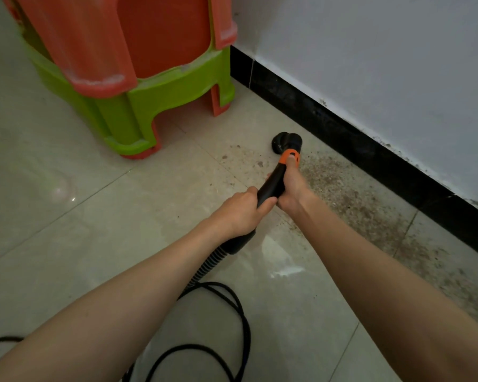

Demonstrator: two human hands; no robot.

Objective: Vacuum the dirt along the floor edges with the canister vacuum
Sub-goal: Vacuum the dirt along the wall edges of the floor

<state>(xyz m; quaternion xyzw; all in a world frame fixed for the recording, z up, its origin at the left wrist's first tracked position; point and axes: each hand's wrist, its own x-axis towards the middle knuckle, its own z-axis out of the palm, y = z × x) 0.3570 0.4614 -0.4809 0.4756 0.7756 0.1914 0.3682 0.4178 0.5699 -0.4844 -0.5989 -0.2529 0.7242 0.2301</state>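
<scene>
Both hands hold the vacuum wand (272,186): our left hand (239,210) is wrapped round the black tube low down, above where the ribbed hose (209,267) joins, and our right hand (290,188) has its grip closed round the upper tube, thumb lying along the orange collar (289,155). The round black nozzle (286,143) sits on the floor near the black skirting (342,133) but not touching it, at the far end of the dirt (351,194). That dirt is a gritty brown scatter, thickest in a band hugging the skirting and trailing back toward us on the right, so we judge most of the edge is not yet done.

To do this pass well, we should keep the nozzle flat on the tile, bring it tight against the skirting, and draw it slowly along the band so the grit lifts rather than scatters. The tiles (66,244) are smooth, pale and glossy, so grains will skid if pushed. The looped black cable (232,299) lies by our feet; we should mind it. The stacked plastic stools (138,78), orange over green, stand near the corner
</scene>
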